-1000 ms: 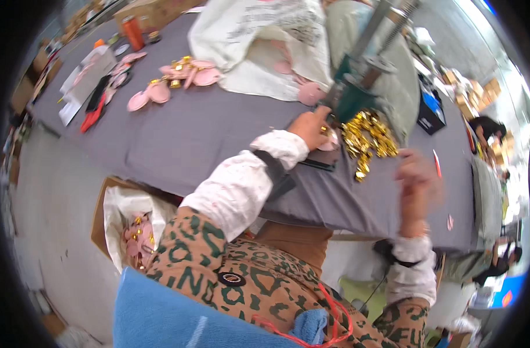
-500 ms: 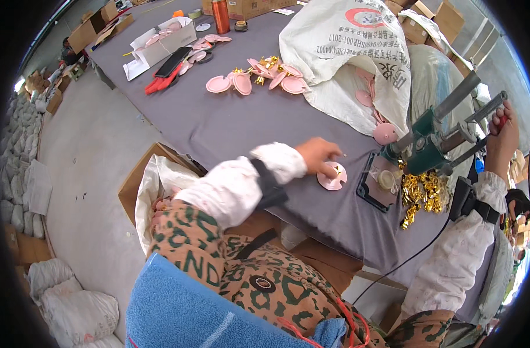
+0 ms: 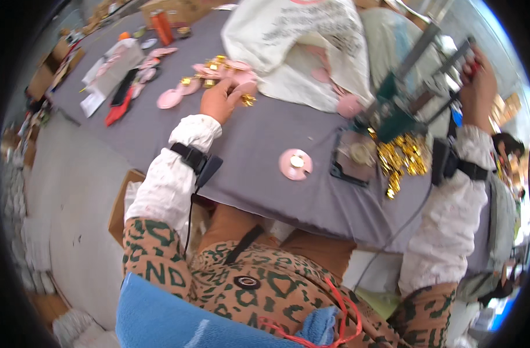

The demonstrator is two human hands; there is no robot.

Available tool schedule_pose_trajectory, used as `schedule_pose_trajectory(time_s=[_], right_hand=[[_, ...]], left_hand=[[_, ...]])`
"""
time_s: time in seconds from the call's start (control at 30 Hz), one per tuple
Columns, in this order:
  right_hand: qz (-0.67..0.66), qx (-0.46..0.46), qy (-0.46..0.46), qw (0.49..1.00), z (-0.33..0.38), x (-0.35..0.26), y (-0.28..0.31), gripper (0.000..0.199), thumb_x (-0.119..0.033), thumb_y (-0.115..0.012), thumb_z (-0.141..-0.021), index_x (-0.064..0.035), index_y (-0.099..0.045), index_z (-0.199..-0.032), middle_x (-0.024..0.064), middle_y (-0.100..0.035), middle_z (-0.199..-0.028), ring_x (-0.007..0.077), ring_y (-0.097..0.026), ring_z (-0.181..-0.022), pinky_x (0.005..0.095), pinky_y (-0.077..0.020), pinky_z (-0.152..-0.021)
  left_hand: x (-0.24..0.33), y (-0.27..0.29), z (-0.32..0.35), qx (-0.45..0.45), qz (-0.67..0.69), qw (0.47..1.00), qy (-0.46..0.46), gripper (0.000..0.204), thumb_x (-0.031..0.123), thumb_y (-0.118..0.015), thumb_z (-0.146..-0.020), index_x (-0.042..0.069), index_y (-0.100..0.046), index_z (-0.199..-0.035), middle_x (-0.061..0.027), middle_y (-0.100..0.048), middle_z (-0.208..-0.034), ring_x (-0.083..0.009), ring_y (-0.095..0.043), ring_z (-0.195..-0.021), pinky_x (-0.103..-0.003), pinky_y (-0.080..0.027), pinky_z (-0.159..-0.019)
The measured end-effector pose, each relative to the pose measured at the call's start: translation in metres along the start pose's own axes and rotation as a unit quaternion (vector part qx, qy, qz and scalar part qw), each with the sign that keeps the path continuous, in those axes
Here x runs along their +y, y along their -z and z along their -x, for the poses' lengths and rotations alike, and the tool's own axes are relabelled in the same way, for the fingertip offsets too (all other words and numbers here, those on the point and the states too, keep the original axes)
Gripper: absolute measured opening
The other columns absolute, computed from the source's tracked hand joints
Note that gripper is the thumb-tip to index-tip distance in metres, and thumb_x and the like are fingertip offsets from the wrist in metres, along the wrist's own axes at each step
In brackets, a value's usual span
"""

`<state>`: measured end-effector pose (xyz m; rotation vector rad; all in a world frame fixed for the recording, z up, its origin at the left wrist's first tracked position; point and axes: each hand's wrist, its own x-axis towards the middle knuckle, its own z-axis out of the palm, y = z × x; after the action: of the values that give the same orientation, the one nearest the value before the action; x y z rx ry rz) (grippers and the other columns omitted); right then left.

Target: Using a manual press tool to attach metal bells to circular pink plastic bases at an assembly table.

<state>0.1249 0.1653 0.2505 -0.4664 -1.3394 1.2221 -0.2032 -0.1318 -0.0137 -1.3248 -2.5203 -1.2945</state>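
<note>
My left hand [image 3: 217,104] reaches over the far pile of pink discs [image 3: 171,98] with gold foil pieces among them. Its thumb and fingers close around the edge of a pink disc [image 3: 245,80], slightly blurred. My right hand [image 3: 479,81] grips the red handle [image 3: 469,69] on the lever of a green hand press [image 3: 392,110] at the right. On the cloth left of the press base [image 3: 349,174] lies a single pink disc [image 3: 288,169] with a shiny gold-white centre. A round pale die [image 3: 360,153] sits on the base, beside a heap of gold foil pieces [image 3: 401,159].
A white woven sack [image 3: 276,64] spills pink discs behind the press. Farther left on the grey cloth [image 3: 241,168] are a white box [image 3: 111,69], a red-and-black item [image 3: 121,101] and an orange can [image 3: 161,28]. A cardboard box [image 3: 123,197] stands below the table's near edge.
My left hand has left the single disc near the press and moved far left to the disc pile. My right hand stays on the lever. The whole view has shifted.
</note>
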Motion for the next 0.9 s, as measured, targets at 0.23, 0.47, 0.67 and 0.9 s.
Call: schedule_pose_trajectory(time_s=[0.23, 0.47, 0.67, 0.9], right_hand=[[-0.003, -0.003, 0.04, 0.999, -0.007, 0.018, 0.003, 0.019, -0.014, -0.047, -0.086, -0.0054, -0.059, -0.099, -0.002, -0.046, -0.059, 0.0066, -0.041, -0.043, 0.0192, -0.028, -0.034], [0.01, -0.014, 0.031, 0.999, -0.016, 0.025, 0.002, 0.02, -0.015, -0.047, -0.086, -0.0041, -0.058, -0.099, -0.0003, -0.048, -0.06, 0.0072, -0.042, -0.042, 0.0191, -0.0265, -0.033], [-0.053, -0.122, -0.023, 0.991, -0.11, 0.059, 0.072, 0.02, -0.014, -0.047, -0.087, -0.002, -0.058, -0.098, 0.0, -0.047, -0.059, 0.0077, -0.042, -0.045, 0.0186, -0.0286, -0.035], [-0.124, -0.104, 0.222, 0.962, 0.155, 0.017, 0.068, 0.028, -0.022, -0.044, -0.093, -0.0004, -0.055, -0.08, 0.0119, -0.055, -0.071, 0.0202, -0.054, -0.064, 0.0337, -0.0473, -0.059]], left_hand=[[0.14, -0.137, 0.047, -0.318, 0.454, 0.827, 0.094, 0.018, 0.01, -0.057, -0.09, 0.005, -0.063, -0.107, -0.0032, -0.061, -0.079, -0.0071, -0.054, -0.062, -0.022, -0.047, -0.053], [0.173, -0.178, 0.061, -0.192, 0.227, 0.955, 0.002, 0.035, 0.025, -0.078, -0.071, 0.008, -0.069, -0.101, -0.0073, -0.064, -0.095, -0.021, -0.06, -0.089, -0.03, -0.049, -0.08], [0.209, -0.197, 0.07, -0.119, 0.101, 0.986, -0.054, 0.039, 0.033, -0.079, -0.065, 0.012, -0.072, -0.096, -0.0122, -0.057, -0.116, -0.0309, -0.049, -0.109, -0.038, -0.04, -0.095], [0.178, -0.17, 0.069, -0.065, 0.091, 0.987, -0.118, 0.064, 0.03, -0.078, -0.065, 0.005, -0.056, -0.119, -0.0129, -0.057, -0.115, -0.0292, -0.051, -0.108, -0.038, -0.041, -0.095]])
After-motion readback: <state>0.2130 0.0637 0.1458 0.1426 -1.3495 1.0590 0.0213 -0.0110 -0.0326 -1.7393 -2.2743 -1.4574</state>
